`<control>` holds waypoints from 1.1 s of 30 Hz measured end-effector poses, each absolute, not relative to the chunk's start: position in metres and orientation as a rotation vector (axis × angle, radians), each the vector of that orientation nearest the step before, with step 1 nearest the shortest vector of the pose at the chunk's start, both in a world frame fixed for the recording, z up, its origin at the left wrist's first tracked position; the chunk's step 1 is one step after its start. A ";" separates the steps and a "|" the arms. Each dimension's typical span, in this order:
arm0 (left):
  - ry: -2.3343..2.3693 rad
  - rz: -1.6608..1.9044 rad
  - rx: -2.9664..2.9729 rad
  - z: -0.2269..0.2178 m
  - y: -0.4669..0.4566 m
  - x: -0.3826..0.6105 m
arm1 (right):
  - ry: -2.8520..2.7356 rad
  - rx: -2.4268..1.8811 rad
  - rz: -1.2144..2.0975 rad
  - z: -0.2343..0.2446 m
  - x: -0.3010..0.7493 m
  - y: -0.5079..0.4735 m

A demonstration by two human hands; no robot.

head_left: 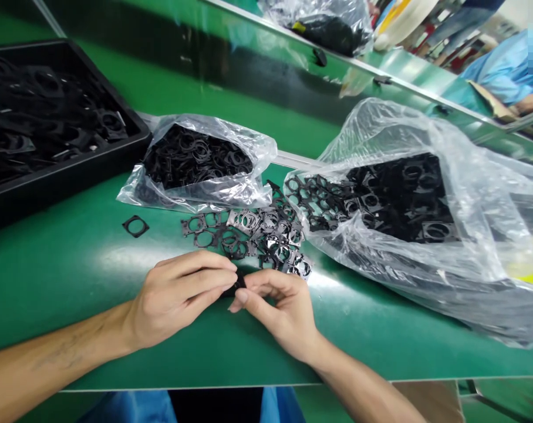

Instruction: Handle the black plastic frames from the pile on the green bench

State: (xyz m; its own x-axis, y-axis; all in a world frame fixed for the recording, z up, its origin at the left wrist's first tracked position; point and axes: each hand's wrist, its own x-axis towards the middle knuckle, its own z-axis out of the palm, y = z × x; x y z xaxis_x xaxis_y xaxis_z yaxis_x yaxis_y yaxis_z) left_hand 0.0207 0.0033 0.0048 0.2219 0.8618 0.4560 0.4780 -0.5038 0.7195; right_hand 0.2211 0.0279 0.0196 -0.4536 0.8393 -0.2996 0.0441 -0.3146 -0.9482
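At the near edge, blue clothing (134, 406) is seen below the table (358, 346). Two hands are held over the near middle, and one black part (238, 285) is shared between them. The fingers of the left hand (174, 296) are bunched and laid over the part's left side; the thumb is hidden, so whether it is gripped there cannot be told. By the right hand (284, 308) the right side is pinched between thumb and forefinger, with the other fingers curled. The dark marks on the left forearm (73, 346) cannot be read.

Just beyond, a pile (273, 226) of flat black frames is spread, too overlapped to be counted. One single frame (145, 226) is set apart to the left.

Behind these, two clear bags are laid, the left bag (174, 201) and the larger right bag (447, 273), both filled with black frames. At the far left, one black tray (94, 176) is heaped with dark parts. Past a pale rail (348, 61), a third bag (332, 10) is placed, and at the far right a blue sleeve (498, 70) and a co-worker's hand (529, 104) are seen.
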 end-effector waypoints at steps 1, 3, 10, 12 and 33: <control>1.232 1.200 2.112 0.004 0.004 0.020 | -1.337 -1.160 1.842 0.020 0.221 0.028; 1.204 1.226 2.202 0.002 0.005 0.020 | -1.306 -1.158 1.862 0.020 0.221 0.028; 1.122 1.295 2.286 -0.004 0.008 0.018 | -1.317 -1.151 1.837 0.018 0.220 0.028; 1.134 1.301 2.242 -0.004 0.008 0.018 | -1.361 -1.145 1.786 0.018 0.220 0.028; 1.160 1.235 2.214 0.000 0.006 0.022 | -1.626 -1.057 1.554 0.013 0.222 0.026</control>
State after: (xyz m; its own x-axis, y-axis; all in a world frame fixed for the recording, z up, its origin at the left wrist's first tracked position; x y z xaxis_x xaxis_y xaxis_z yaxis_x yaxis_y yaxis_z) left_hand 0.0223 0.0064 0.0003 0.2837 0.7939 0.5378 0.4868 -0.6025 0.6325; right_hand 0.2218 0.0264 0.0135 -0.4676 0.8806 -0.0771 0.1169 -0.0248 -0.9928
